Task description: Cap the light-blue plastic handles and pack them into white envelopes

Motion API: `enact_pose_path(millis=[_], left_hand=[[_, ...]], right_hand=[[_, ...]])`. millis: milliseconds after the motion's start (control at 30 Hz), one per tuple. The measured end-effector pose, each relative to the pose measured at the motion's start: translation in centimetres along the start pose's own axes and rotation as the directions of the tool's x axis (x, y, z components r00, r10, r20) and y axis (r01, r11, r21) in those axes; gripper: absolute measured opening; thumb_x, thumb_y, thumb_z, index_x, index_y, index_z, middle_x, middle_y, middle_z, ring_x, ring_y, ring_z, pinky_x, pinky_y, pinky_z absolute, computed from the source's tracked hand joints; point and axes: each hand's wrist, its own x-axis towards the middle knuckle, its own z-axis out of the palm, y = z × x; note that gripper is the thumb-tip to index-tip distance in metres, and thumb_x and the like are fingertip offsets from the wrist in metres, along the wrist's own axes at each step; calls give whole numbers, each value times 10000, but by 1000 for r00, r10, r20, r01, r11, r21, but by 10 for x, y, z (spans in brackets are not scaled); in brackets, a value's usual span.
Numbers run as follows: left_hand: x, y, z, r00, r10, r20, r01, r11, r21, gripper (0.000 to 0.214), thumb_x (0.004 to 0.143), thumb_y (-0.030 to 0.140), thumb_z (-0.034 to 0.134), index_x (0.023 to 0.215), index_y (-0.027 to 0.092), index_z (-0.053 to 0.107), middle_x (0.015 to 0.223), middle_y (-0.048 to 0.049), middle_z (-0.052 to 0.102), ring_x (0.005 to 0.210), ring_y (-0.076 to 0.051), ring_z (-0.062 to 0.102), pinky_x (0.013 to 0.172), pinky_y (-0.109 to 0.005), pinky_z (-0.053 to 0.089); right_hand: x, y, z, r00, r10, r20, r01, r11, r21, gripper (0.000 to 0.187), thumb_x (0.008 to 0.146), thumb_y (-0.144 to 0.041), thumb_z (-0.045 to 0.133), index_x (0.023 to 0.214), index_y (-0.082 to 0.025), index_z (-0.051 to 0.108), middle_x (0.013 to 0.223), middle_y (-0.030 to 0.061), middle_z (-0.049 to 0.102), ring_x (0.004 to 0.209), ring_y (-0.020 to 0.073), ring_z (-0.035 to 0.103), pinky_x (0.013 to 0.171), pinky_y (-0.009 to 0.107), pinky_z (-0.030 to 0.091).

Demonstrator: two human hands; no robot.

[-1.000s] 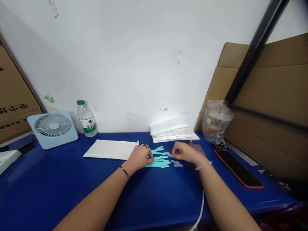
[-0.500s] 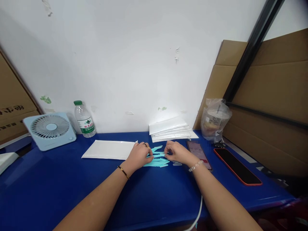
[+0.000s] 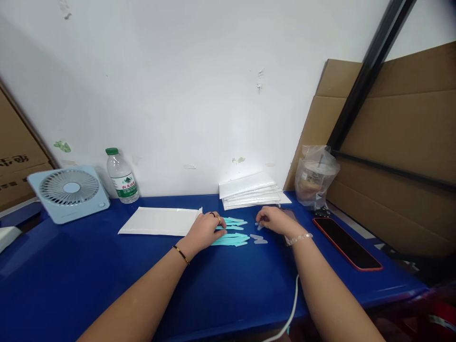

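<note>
My left hand [image 3: 205, 230] is curled over the left ends of several turquoise eyebrow razors [image 3: 233, 239], its thumb and fingers around the handles. The razors lie side by side on the blue table, blades toward the right. My right hand [image 3: 272, 219] is closed in a pinch on a small clear plastic blade cap [image 3: 259, 227], just right of the razor tips. Two more loose clear caps [image 3: 259, 239] lie beneath it on the table. A flat white padded envelope [image 3: 156, 221] rests to the left, its right end partly behind my left hand.
A stack of white padded envelopes [image 3: 251, 190] lies against the wall. One phone [image 3: 290, 214] is partly under my right wrist, another phone [image 3: 347, 243] farther right. A bagged drink cup [image 3: 315, 180], water bottle [image 3: 124, 180] and blue fan [image 3: 71, 192] stand at the back; a white cable [image 3: 292, 308] hangs in front.
My right hand has moved right, away from the razor tips, with a clear cap in its fingers. The loose caps are now more visible. My left hand stays on the razors.
</note>
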Motion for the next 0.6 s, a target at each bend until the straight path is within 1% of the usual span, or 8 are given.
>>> enact_pose_path(millis=[67, 133, 233, 300, 367, 433, 500, 600], left_hand=[[-1, 3, 0, 998, 21, 58, -19, 999, -34, 178, 781, 356, 553, 846, 229, 659, 886, -25, 653, 867, -203, 578, 744, -302, 392], [-1, 5, -1, 996, 4, 91, 2, 998, -65, 161, 773, 339, 553, 796, 220, 659, 828, -22, 666, 805, -191, 587, 697, -283, 392], [-1, 5, 0, 995, -34, 97, 42, 995, -87, 145, 770, 301, 541, 715, 212, 642, 766, -15, 668, 731, -174, 586, 654, -268, 386], [-1, 4, 2, 995, -53, 83, 61, 993, -99, 151, 772, 286, 532, 684, 204, 625, 761, -13, 664, 709, -166, 584, 636, -262, 383], [-1, 2, 3, 993, -99, 71, 108, 986, -130, 166, 785, 294, 512, 699, 195, 613, 755, -17, 655, 693, -162, 582, 608, -256, 380], [-1, -1, 3, 985, -159, 71, 170, 967, -189, 184, 801, 320, 481, 756, 192, 605, 739, -15, 639, 670, -158, 574, 572, -249, 374], [-1, -4, 1, 977, -199, 80, 213, 943, -254, 211, 810, 356, 458, 807, 193, 593, 719, -7, 620, 645, -152, 558, 544, -241, 369], [-1, -5, -3, 972, -218, 88, 235, 920, -315, 254, 808, 403, 448, 808, 188, 581, 714, -9, 605, 636, -148, 537, 531, -237, 367]], right_hand=[[2, -2, 3, 1000, 12, 12, -12, 1000, -4, 114, 700, -127, 595, 762, -191, 668, 811, 36, 645, 692, 154, 586, 615, 232, 425], [3, -3, 5, 1000, 6, 9, -6, 1000, -20, 83, 709, -157, 604, 759, -193, 659, 820, 40, 641, 696, 158, 583, 607, 235, 422], [4, -6, 6, 1000, -28, -5, 28, 999, -40, 67, 718, -179, 598, 755, -196, 651, 818, 46, 637, 699, 165, 579, 609, 245, 416], [4, -10, 7, 999, -35, -8, 35, 998, -45, 75, 702, -160, 593, 746, -194, 644, 789, 44, 636, 676, 163, 575, 590, 242, 409], [4, -15, 8, 999, -35, 2, 35, 999, -42, 95, 675, -137, 595, 738, -191, 640, 763, 38, 636, 646, 155, 568, 564, 234, 400], [4, -20, 8, 999, -38, 2, 38, 999, -29, 104, 662, -141, 598, 743, -190, 640, 750, 31, 637, 625, 147, 560, 546, 228, 391], [2, -25, 6, 998, -59, -31, 59, 998, 10, 108, 671, -164, 593, 766, -189, 638, 758, 27, 639, 640, 146, 561, 555, 227, 396], [-1, -32, 2, 988, -118, -103, 129, 986, 103, 112, 703, -182, 564, 800, -180, 620, 776, 25, 641, 681, 145, 568, 596, 229, 415]])
